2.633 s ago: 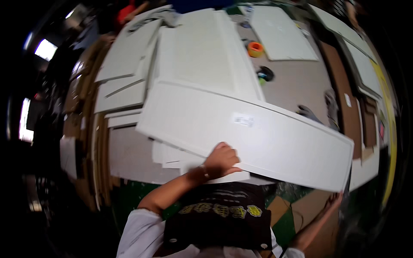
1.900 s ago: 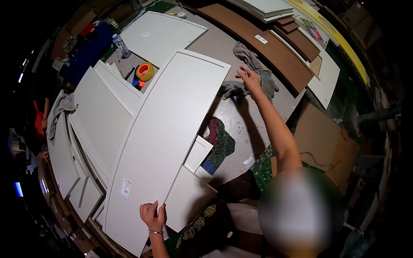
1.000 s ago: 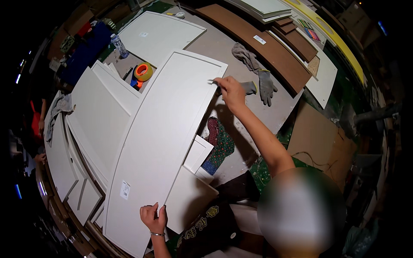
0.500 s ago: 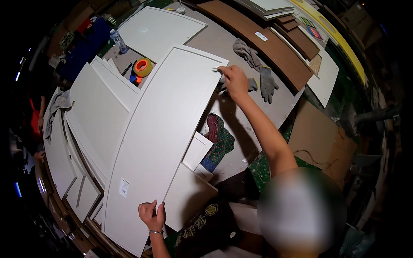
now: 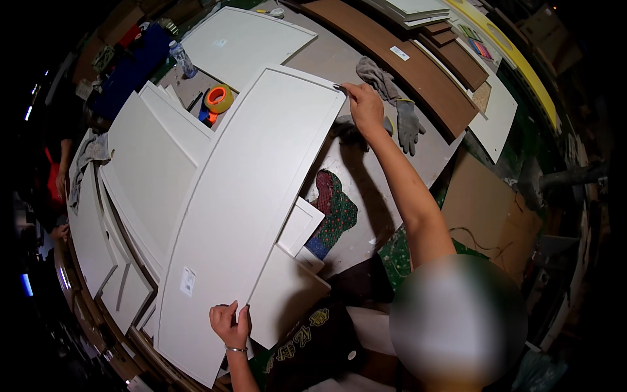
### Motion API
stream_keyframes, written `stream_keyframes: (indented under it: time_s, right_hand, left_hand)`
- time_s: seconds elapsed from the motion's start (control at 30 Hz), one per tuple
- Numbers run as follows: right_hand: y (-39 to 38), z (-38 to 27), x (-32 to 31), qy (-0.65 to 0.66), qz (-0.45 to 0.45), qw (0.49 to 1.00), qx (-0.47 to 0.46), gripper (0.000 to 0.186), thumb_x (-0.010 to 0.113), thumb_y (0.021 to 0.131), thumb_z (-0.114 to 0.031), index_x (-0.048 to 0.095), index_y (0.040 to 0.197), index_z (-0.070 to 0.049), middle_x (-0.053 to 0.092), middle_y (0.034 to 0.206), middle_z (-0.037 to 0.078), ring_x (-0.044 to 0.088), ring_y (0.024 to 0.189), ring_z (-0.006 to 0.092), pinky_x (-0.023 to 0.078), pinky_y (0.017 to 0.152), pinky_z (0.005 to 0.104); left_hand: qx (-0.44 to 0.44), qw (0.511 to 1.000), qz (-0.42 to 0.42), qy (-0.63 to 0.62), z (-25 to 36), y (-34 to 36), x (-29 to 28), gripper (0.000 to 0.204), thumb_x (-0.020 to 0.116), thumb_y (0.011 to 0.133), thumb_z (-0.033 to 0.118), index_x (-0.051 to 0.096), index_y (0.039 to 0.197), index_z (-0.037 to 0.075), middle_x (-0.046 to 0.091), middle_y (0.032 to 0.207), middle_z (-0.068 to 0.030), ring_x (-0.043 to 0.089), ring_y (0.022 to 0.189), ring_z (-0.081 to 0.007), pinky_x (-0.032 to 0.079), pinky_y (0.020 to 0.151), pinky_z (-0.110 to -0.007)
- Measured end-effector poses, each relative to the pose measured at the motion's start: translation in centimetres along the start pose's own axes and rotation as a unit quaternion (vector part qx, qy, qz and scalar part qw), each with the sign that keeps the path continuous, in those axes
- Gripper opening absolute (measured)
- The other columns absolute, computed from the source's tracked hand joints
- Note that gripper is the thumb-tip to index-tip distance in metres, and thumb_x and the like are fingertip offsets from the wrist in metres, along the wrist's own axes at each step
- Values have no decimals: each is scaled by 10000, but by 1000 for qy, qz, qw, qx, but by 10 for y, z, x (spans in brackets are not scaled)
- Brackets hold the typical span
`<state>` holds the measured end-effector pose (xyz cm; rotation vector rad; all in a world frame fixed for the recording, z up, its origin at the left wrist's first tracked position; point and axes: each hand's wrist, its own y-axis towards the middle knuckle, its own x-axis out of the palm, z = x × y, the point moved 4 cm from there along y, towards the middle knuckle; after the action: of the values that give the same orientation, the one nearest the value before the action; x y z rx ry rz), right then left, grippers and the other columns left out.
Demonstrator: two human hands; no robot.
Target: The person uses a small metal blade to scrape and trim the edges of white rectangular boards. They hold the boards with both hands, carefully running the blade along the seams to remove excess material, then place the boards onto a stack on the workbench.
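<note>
Presently, one long white panel (image 5: 241, 202), flat, smooth and rectangular with a raised border frame, lies diagonally across the counter (image 5: 366, 176) on top of other white panels. One small label sits near its lower end.

The left hand (image 5: 230, 325) holds the panel's near short edge, fingers curled over the top face, wrist bent back, a thin bracelet at the wrist; its grip is clenched on the panel. The right hand (image 5: 364, 108) reaches far forward on a fully extended arm to the panel's far corner, fingers pinched on a small dark object at that edge; what the object is cannot be told, nor whether this grip also holds the panel.

Counted nearby: two grey work gloves (image 5: 395, 104), limp fabric, lying just beyond the right hand; one orange tape roll (image 5: 218, 99), ring-shaped, beside the panel's left long edge; one clear plastic bottle (image 5: 183, 60), upright, further left; one patterned cloth (image 5: 334, 212), red and green, crumpled on the counter under the right forearm. Several more white panels (image 5: 150, 170) are stacked to the left, and long brown boards (image 5: 418, 65) lie at the counter's far side.
</note>
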<state>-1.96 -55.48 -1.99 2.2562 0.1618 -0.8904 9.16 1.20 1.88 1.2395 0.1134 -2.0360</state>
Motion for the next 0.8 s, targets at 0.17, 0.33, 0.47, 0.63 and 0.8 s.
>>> stream_keyframes:
  time_s: [0.17,0.33,0.47,0.63,0.8]
  right_hand:
    - [-27,-22,-5,-6,-21,1000,3,219,594,819,-78,702,982,-176,608,827,72,600,789,276,471,665,389]
    - [-60,-59,-17,14,-40,999,-15,253,612,771,-53,691,972,-185,583,806,59,579,786,275,474,657,397]
    - [-81,-83,-26,25,-51,998,-27,326,595,748,0,674,1014,-173,588,828,65,579,790,269,468,649,380]
    - [-107,-111,-32,53,-69,995,-42,277,606,751,-22,667,987,-153,562,820,64,562,769,269,474,622,384]
    - [-110,-76,-16,294,-99,948,70,190,611,825,-70,653,1010,-87,609,893,44,568,788,197,476,648,331]
  left_hand:
    - [-7,1000,8,-13,2,0,1,197,770,661,99,667,821,49,497,669,-49,460,634,-219,374,579,-334]
    - [28,1000,-2,1,1,-2,-1,195,744,678,69,663,850,29,508,721,-63,473,631,-191,386,531,-297]
    - [20,1000,-2,-9,0,-1,0,189,743,680,66,661,847,30,502,718,-61,470,627,-184,383,526,-292]
    - [24,1000,-1,-3,-2,-1,1,196,747,671,56,659,844,30,499,716,-60,468,624,-181,378,521,-289]
    - [25,1000,-7,0,1,2,0,219,748,659,46,662,859,29,497,716,-61,463,625,-188,377,536,-298]
